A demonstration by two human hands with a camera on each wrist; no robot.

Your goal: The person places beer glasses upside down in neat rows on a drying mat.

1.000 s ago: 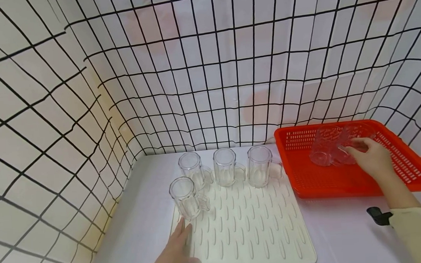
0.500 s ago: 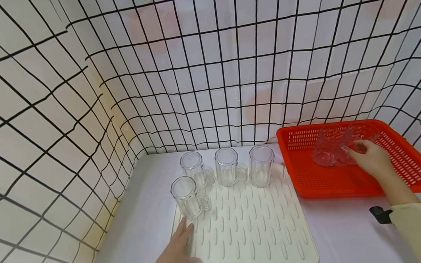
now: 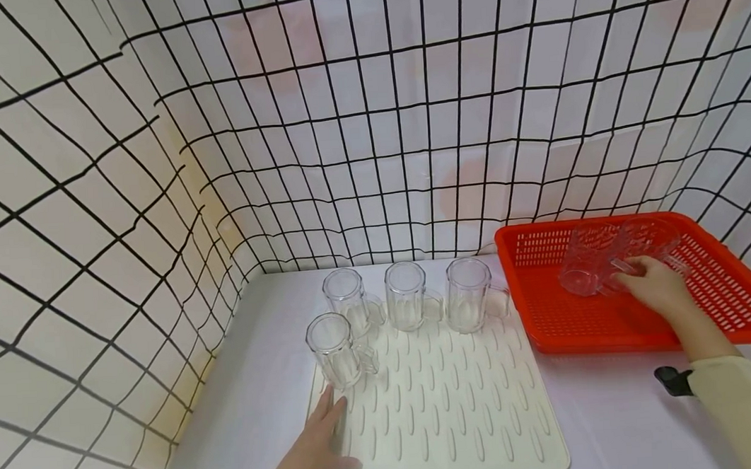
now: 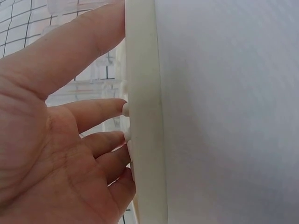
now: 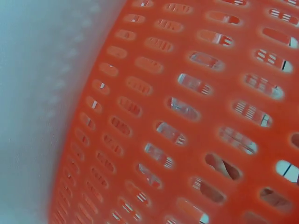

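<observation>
In the head view my right hand (image 3: pixel 659 287) reaches into the red basket (image 3: pixel 585 340). Its thumb and fingers pinch the handle of a clear glass mug (image 3: pixel 643 234) lying there. Beside that lies another clear mug (image 3: pixel 581 273), partly overlapping it. My left hand (image 3: pixel 313 447) rests with extended fingers on the left edge of the cream ridged mat (image 3: pixel 449 415), just in front of the nearest standing mug (image 3: pixel 335 350). In the left wrist view, the left fingers (image 4: pixel 100 114) touch the mat's edge (image 4: pixel 145 112). The basket's slotted wall (image 5: pixel 163 102) hides most of the right hand in the right wrist view.
Three more glass mugs stand upright along the mat's back, including a middle mug (image 3: pixel 406 300) and a right mug (image 3: pixel 468 297) close to the basket. A black wire grid (image 3: pixel 371 157) over white cloth encloses the back and left of the white table (image 3: pixel 231 405).
My right hand has lowered slightly inside the basket, staying at the mug's handle. The left hand stays on the mat's edge, and the standing mugs have not moved. The head view has shifted slightly.
</observation>
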